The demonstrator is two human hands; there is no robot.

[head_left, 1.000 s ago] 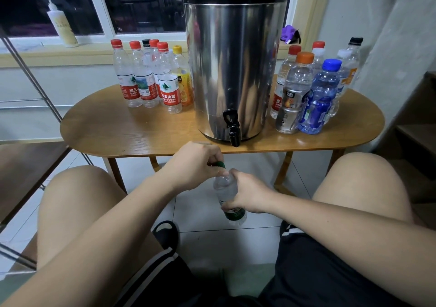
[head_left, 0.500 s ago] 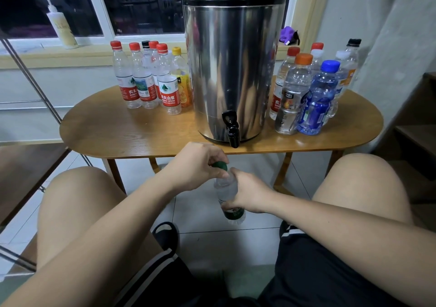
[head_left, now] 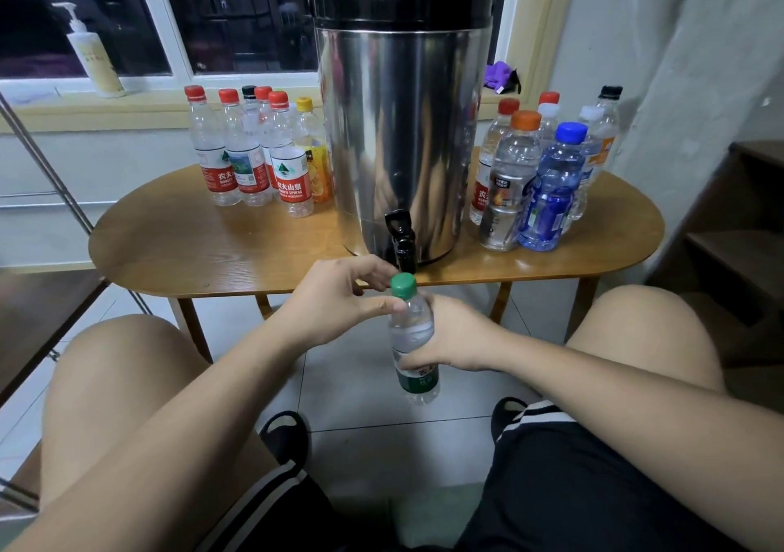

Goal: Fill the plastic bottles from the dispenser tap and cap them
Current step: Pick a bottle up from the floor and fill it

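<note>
A: Count?
B: We see one dispenser [head_left: 403,127] with one tap [head_left: 401,237] and one bottle [head_left: 412,326] in hand. The left group [head_left: 254,161], beyond the left hand [head_left: 335,301], has six bottles: four red caps, one black, one yellow. The right group [head_left: 539,178], beyond the right hand [head_left: 454,339], has seven: two red, two white, one orange, one blue, one black.
A: The held one?
B: Clear, water showing inside, green cap [head_left: 403,285] on, green label low down. It's upright between the knees, over the floor tiles, below the table [head_left: 191,254] edge.
A: Hands?
B: Together on it. The right wraps the body and hides the middle. The left thumb tip touches the shoulder under the cap, with the fingers curved just beside the cap. We can't tell if they grip.
A: Surroundings?
B: Pump bottle [head_left: 91,53] on the sill, far beyond the left hand. Purple item [head_left: 500,76] on the sill beyond the right. Two black slippers [head_left: 284,432] nearer us than the hands. The tap sits directly above the cap.
</note>
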